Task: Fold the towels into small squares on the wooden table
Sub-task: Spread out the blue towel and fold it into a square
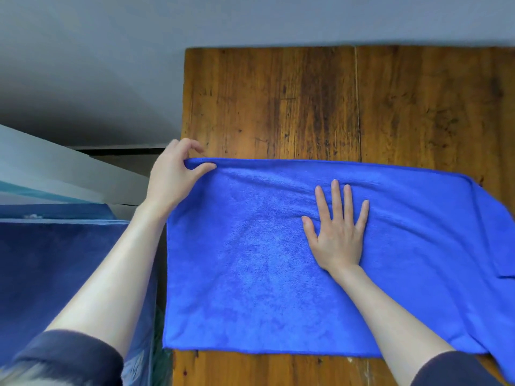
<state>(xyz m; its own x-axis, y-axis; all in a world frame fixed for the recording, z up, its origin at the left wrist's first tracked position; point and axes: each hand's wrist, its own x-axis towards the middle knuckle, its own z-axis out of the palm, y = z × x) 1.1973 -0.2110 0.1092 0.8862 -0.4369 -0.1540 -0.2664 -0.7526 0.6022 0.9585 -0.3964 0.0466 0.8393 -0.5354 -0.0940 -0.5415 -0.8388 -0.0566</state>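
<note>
Lying spread across the wooden table point(306, 107), a bright blue towel point(250, 274) of soft, napped microfibre forms a broad rectangle, its far edge rolled into a soft rounded fold and its near edge ending in a thin stitched hem just short of the table's front. The cloth's left side reaches slightly past the table's left edge, while its right part runs out of view at the picture's border, where a second layer or flap shows a hemmed corner. Shallow ripples cross the pile near the far edge. The left hand point(175, 179) pinches the far left corner of the towel between thumb and curled fingers, lifting that corner a little off the boards. The right hand point(338, 232) lies flat on the middle of the towel, fingers straight and spread, palm pressing the fabric down and gripping nothing. Both forearms are bare, with dark sleeves point(69, 358) pushed up near the elbows. The table is made of wide planks with dark, streaky grain and a pale seam running between two boards. Left of the table hangs a darker blue cloth point(55, 274) with a smooth, dull surface.
</note>
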